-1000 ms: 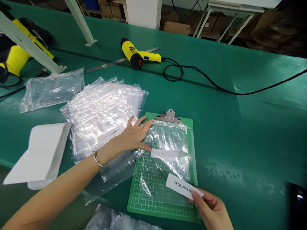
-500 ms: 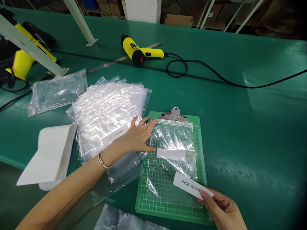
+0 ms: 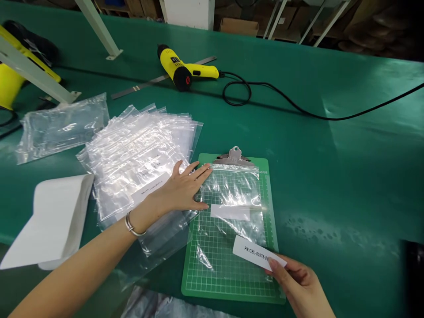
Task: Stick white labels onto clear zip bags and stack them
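Observation:
A clear zip bag (image 3: 228, 187) lies flat on a green gridded clipboard (image 3: 198, 282), its zip edge just below the metal clip (image 3: 234, 157). Through the bag shows a white rectangle (image 3: 229, 212). My left hand (image 3: 187, 190) has its fingers spread over the left edge of this bag, between it and a fanned pile of clear zip bags (image 3: 132, 150). My right hand (image 3: 298, 278) pinches a white printed label (image 3: 253, 252) by its right end, between thumb and fingers. The label is tilted over the lower right part of the bag; part of its print is under the thumb.
A yellow heat gun (image 3: 175, 68) lies across a steel ruler (image 3: 145, 85), its black cable (image 3: 291, 98) running right. Folded white paper (image 3: 56, 216) and more clear plastic (image 3: 62, 128) lie at the left. White frame legs (image 3: 99, 28) stand on the green table (image 3: 347, 176).
The whole scene has shifted slightly left in view. Both hands keep nearly the same place over the clipboard, and the label stays pinched in my right hand.

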A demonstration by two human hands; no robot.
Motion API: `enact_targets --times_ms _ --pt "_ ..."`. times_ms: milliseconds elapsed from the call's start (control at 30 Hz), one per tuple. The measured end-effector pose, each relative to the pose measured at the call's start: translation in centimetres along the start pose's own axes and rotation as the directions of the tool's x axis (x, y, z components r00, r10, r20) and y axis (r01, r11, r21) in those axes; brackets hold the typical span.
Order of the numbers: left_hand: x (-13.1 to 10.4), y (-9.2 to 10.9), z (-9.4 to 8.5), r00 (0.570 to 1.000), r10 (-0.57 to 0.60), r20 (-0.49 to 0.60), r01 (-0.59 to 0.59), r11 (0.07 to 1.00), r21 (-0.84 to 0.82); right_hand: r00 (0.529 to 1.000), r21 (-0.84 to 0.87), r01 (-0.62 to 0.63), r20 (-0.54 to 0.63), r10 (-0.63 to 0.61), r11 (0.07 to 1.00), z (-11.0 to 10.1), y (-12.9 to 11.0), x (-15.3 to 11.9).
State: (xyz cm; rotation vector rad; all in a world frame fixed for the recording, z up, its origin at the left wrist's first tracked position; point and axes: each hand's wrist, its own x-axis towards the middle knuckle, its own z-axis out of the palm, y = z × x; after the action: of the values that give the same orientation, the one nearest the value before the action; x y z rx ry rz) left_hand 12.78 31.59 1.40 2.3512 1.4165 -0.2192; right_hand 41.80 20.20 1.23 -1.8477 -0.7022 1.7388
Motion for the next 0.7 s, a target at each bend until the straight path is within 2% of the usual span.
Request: enact_targets --times_ms 167,300,367,467,533,700 --pt "0.1 0.0 0.0 1.000 0.003 -0.011 -0.002 0.999 0.040 0.999 0.031 -0.009 0.050 0.008 0.999 -0.3 0.0 0.0" --pt "0.1 0.3 -0.3 1.000 -0.002 -0.004 0.002 0.998 0.060 0.995 -0.047 -0.012 0.101 0.017 0.999 -2.2 -0.5 -0.1" --pt "0.1 0.3 -0.2 1.000 0.003 0.008 -0.003 0.998 0.063 0.999 -0.137 -0.002 0.049 0.009 0.991 -3.3 -1.2 0.0" --pt "0.1 0.2 0.0 1.000 0.008 0.027 -0.009 0.998 0.056 0.989 -0.208 0.062 -0.122 -0.088 0.976 -4.4 -2.3 0.4" --pt "0.2 0.2 0.2 0.999 0.009 0.031 -0.011 0.998 0.062 0.975 -0.220 0.115 -0.162 -0.152 0.969 -4.2 -3.0 0.9" --pt "0.1 0.3 0.2 0.998 -0.001 0.059 -0.004 0.996 0.088 0.967 -0.194 0.203 -0.112 -0.227 0.960 -2.0 -4.5 2.1"
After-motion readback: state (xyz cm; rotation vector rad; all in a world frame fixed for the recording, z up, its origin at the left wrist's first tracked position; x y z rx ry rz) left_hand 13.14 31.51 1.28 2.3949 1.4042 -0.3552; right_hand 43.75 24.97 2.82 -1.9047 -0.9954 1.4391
